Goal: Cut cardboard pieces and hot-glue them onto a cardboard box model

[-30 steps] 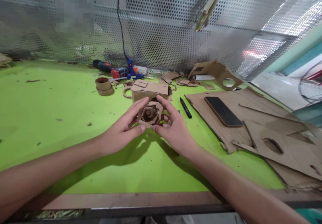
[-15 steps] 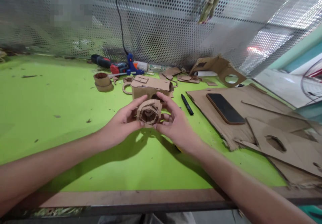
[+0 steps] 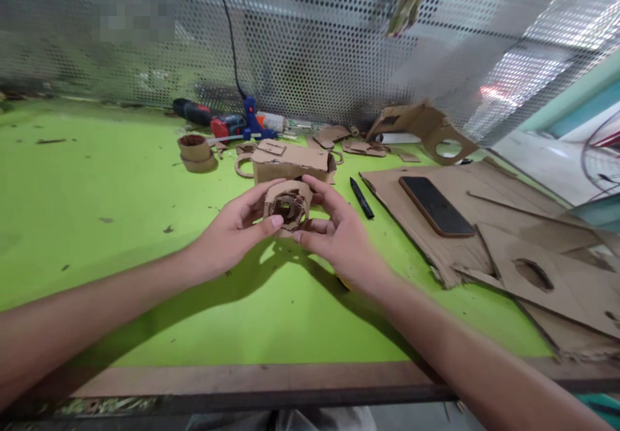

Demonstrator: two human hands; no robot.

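Observation:
Between my two hands, above the green table, is a short brown cardboard ring (image 3: 289,193) with rough layered edges and a hole through its middle. My left hand (image 3: 239,227) grips its left side, the thumb at the front rim. The right side is held by my right hand (image 3: 339,231), with the thumb low at the front and the index finger on top. Just behind the ring stands a cardboard box (image 3: 295,159) with a loop on each side; its lower front is partly hidden by my fingers and the ring.
A black pen (image 3: 361,198) lies right of my hands. Farther right, a phone (image 3: 436,206) rests on cardboard sheets (image 3: 513,224). Behind are stacked cardboard rings (image 3: 197,154), a blue glue gun (image 3: 252,119), a power tool (image 3: 208,117), scraps and a perforated metal screen (image 3: 310,43).
The ring has tilted, so that light now shows through its hole. My left thumb has moved up onto the front rim. The camera view has shifted slightly.

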